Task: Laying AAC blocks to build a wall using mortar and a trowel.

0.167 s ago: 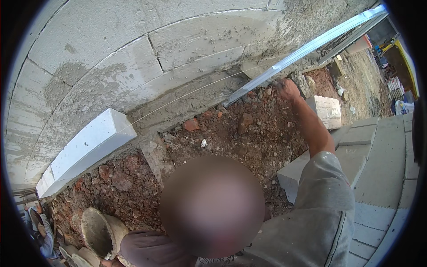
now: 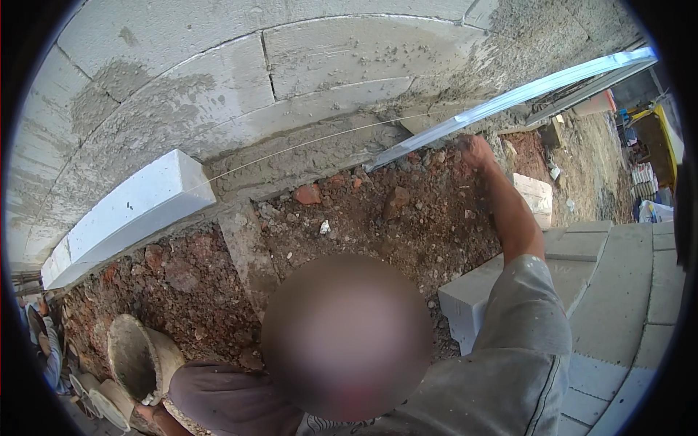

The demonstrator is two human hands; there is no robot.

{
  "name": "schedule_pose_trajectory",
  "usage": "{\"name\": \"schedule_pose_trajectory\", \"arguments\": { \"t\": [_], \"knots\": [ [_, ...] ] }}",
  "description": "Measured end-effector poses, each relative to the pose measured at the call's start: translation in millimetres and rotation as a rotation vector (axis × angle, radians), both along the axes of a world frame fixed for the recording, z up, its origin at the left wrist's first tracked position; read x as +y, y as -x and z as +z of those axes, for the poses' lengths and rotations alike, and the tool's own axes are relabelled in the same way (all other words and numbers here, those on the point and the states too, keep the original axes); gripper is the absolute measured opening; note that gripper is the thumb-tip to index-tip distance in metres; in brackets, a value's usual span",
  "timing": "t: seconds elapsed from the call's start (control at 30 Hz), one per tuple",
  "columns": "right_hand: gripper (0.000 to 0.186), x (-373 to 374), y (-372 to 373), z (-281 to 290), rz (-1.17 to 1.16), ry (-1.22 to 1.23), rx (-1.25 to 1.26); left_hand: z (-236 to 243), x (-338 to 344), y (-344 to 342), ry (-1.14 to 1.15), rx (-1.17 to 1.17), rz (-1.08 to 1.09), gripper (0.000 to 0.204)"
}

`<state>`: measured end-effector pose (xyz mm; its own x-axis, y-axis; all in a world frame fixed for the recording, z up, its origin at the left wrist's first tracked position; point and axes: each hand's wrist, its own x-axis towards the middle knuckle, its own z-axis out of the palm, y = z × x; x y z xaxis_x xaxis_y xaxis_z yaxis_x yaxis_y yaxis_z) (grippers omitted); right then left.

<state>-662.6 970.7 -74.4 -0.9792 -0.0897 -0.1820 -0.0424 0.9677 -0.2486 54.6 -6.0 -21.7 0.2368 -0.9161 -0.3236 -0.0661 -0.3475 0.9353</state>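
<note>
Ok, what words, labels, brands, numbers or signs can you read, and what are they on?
None I can quote reliably.
Grey block, right of the bare forearm: faint mark, too unclear to read.
Patterned cloth, bottom edge: mostly hidden; can't tell if it's text.
White bag, far right: too small to read.

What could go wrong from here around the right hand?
If the long, shiny, silver-blue metal-looking bar shifts, it might push aside the thin, pale string running close to it. The right hand is low beside that bar, so its fingers could scrape on the rough, red-brown, stony rubble or get pinched.
</note>
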Motion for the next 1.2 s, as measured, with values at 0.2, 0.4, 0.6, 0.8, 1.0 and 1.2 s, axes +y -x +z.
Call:
{"name": "schedule_pose_trajectory", "arguments": {
  "t": [0.2,0.4,0.6,0.8,1.0,1.2],
  "knots": [
    [0.038,0,52,-26,0.474,-0.479,0.174,-8,42,49,-0.108,-0.056,-0.020,0.064],
    [0.033,41,36,-25,0.266,-0.222,0.264,-8,34,35,-0.141,-0.044,-0.046,0.062],
    [0.036,62,-20,-50,-0.208,0.009,0.242,-6,-4,-2,-0.063,0.061,-0.017,0.057],
    [0.038,26,-19,-71,0.152,0.019,0.242,-39,9,-4,-0.004,0.228,-0.117,0.053],
    [0.034,37,-55,-95,-0.093,-0.209,0.254,-1,46,66,0.095,0.354,-0.032,0.049],
    [0.042,2,-85,-151,-0.410,-0.215,0.322,4,45,36,0.009,0.639,-0.153,0.036]
  ]
}}
